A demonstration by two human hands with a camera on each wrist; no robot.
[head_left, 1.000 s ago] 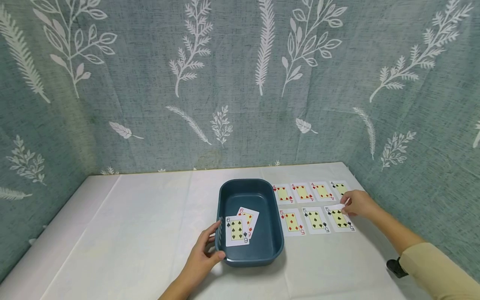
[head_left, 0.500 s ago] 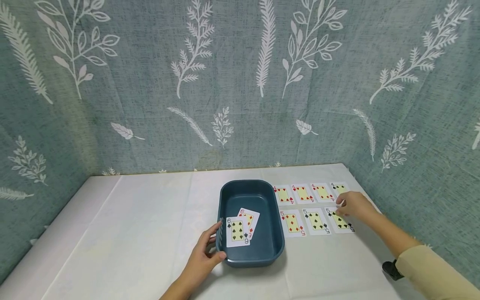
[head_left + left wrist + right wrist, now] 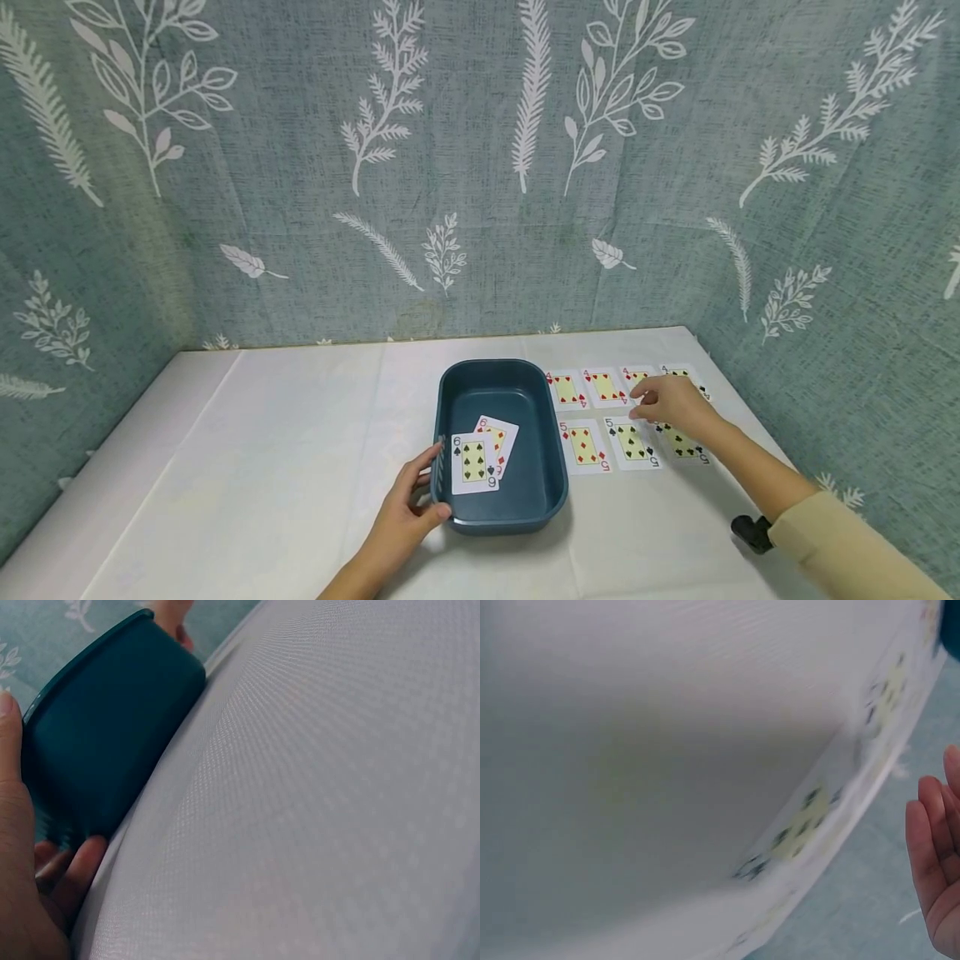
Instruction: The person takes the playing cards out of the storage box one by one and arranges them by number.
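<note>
My left hand [image 3: 408, 504] grips the front left corner of a dark blue-green plastic tub [image 3: 551, 467], thumb at the front and fingers along the left wall. Inside the tub a six of spades [image 3: 474, 462] overlaps a red six [image 3: 508, 435]. My right hand [image 3: 671, 404] hovers over two rows of playing cards, its fingers loosely bent and holding nothing. Below its fingertips lies the five of spades [image 3: 633, 446]. The five of clubs [image 3: 686, 450] is partly hidden by the hand, as is one red four [image 3: 636, 377]. In the right wrist view, my right hand [image 3: 937, 862] holds no card.
A five of diamonds [image 3: 585, 447] lies just right of the tub. Behind it runs the row of fours, with the four of hearts [image 3: 567, 390] nearest the tub. White cloth covers the table [image 3: 262, 458]. Leaf-patterned fabric [image 3: 480, 167] hangs around the back and sides.
My right hand has let go of the five of clubs, which lies flat, and has moved left over the five of spades. My left hand and the tub have stayed put.
</note>
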